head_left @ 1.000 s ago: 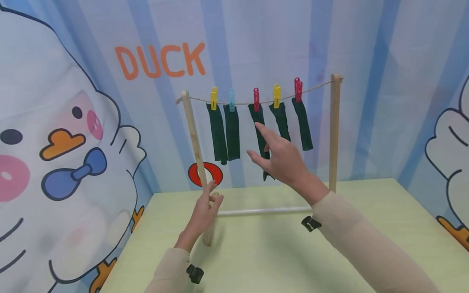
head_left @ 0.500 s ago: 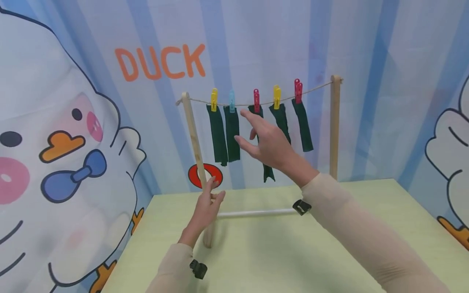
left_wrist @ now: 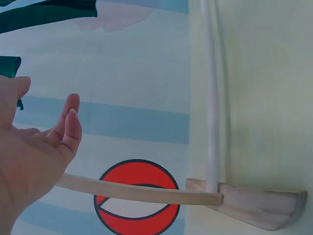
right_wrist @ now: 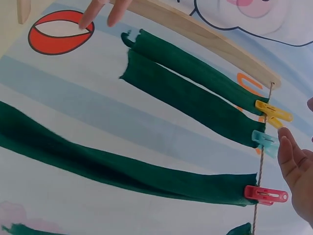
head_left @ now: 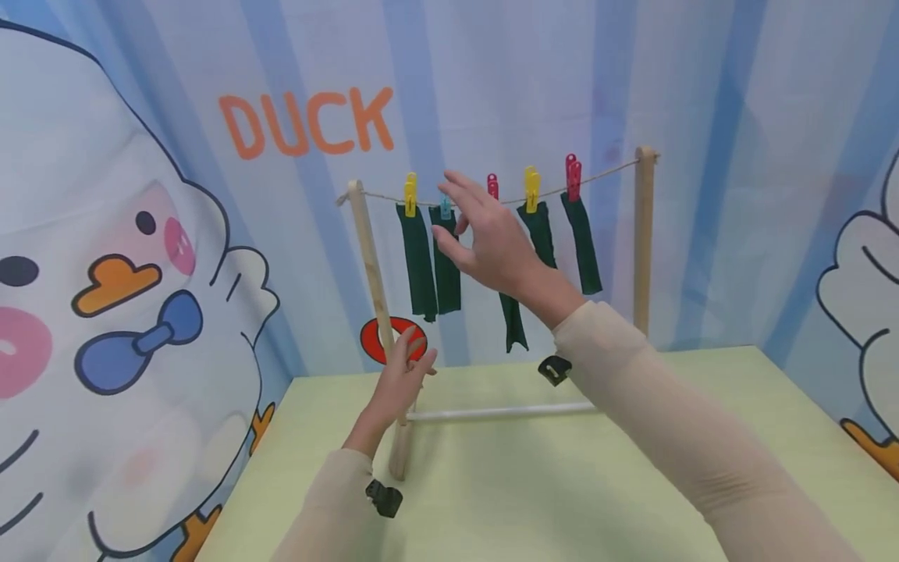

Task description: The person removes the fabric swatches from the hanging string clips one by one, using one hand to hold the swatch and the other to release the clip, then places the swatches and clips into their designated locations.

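Several dark green cloth strips hang from a string, each held by a clothespin. My right hand (head_left: 495, 242) is raised at the string, its fingers extended and holding nothing. Its fingertips are close beside the light blue clothespin (right_wrist: 265, 140); whether they touch it I cannot tell. In the head view the hand hides much of the middle strip (head_left: 513, 328) and part of its red clothespin (head_left: 492, 187). Lower down, my left hand (head_left: 398, 384) is by the left wooden post (head_left: 371, 257), fingers loosely spread and gripping nothing. A yellow clothespin (right_wrist: 274, 111) pins the leftmost strip (head_left: 417, 265).
On the right, a yellow clothespin (head_left: 531, 190) and a red clothespin (head_left: 573, 179) hold two more strips, near the right post (head_left: 642, 242). A white rod (head_left: 502, 412) joins the posts low over the pale green table (head_left: 534, 484). A duck-print curtain (head_left: 520, 78) hangs behind.
My right hand has moved left and up, from in front of the middle strip to the light blue clothespin. The left hand has risen slightly. The strips hang as before.
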The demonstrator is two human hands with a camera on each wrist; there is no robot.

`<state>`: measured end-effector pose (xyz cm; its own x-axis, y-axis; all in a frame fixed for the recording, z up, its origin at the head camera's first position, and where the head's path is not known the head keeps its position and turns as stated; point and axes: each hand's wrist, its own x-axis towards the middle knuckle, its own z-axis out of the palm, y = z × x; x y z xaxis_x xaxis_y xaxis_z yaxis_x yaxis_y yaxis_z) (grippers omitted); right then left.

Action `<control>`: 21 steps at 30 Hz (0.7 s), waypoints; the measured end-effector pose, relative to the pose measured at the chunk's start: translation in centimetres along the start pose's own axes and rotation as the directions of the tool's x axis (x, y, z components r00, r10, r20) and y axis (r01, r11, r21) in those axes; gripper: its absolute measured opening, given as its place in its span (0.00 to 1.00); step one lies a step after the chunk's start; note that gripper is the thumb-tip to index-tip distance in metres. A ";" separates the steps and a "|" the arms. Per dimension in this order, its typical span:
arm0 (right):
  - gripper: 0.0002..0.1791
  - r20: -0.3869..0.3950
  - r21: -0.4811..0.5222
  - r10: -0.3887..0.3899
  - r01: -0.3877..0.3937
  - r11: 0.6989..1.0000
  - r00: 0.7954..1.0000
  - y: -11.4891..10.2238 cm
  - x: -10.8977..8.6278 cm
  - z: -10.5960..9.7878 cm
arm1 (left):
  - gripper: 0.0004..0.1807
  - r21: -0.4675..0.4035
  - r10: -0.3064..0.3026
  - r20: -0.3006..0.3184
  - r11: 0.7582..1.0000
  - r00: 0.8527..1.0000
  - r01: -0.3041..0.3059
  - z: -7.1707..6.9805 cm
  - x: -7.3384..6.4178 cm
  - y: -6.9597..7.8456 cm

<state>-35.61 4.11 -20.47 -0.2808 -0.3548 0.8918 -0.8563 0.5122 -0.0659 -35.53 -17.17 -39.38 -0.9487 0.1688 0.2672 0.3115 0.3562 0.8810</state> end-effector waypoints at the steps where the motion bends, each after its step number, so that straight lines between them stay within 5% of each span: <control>1: 0.29 0.008 0.004 0.013 -0.013 1.000 1.000 0.0 0.3 -0.1 | 0.40 -0.011 0.000 0.012 1.000 1.000 0.000 0.1 0.2 0.3; 12: 0.31 0.149 0.073 0.154 -0.167 0.983 0.977 -0.8 3.6 -0.2 | 0.44 -0.040 -0.057 0.013 0.998 0.998 0.057 -1.3 1.8 2.2; 21: 0.32 0.205 0.033 0.196 -0.206 0.978 0.959 -1.0 5.7 0.0 | 0.37 -0.103 0.027 -0.004 0.994 1.000 -0.027 0.0 4.4 2.8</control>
<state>-36.38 1.55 -15.32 -0.5257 -0.4006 0.7504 -0.7936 0.5486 -0.2631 -38.86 -15.45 -35.74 -0.9402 0.1750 0.2921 0.3299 0.2554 0.9088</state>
